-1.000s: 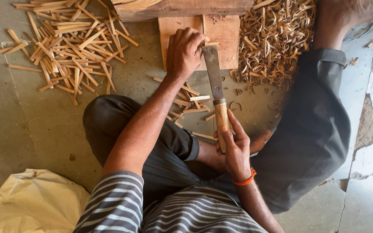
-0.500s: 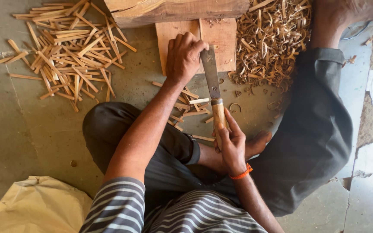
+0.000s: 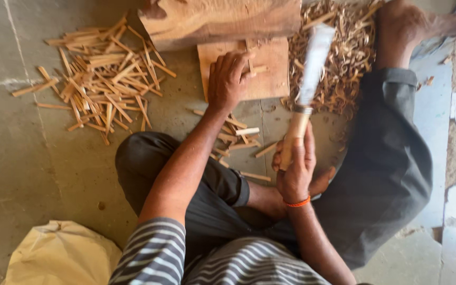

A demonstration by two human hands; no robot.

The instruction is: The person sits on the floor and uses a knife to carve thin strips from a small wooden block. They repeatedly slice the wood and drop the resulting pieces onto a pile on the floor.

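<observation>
My left hand (image 3: 229,76) rests on a flat wooden board (image 3: 268,71) and pinches a thin upright wood stick (image 3: 250,57). My right hand (image 3: 294,168) grips the wooden handle of a broad chopping knife (image 3: 312,68). The blade is raised and blurred, tilted up to the right of the board, apart from the stick. I sit on the floor with my legs folded around the board.
A thick log (image 3: 222,20) lies behind the board. A pile of split sticks (image 3: 98,79) lies on the concrete floor at the left, wood shavings (image 3: 339,68) at the right. Loose sticks (image 3: 238,137) sit between my legs. A cream sack (image 3: 62,253) is at bottom left.
The knife blade has lifted off the board and swung up to the right. My left hand stays on the board with the stick.
</observation>
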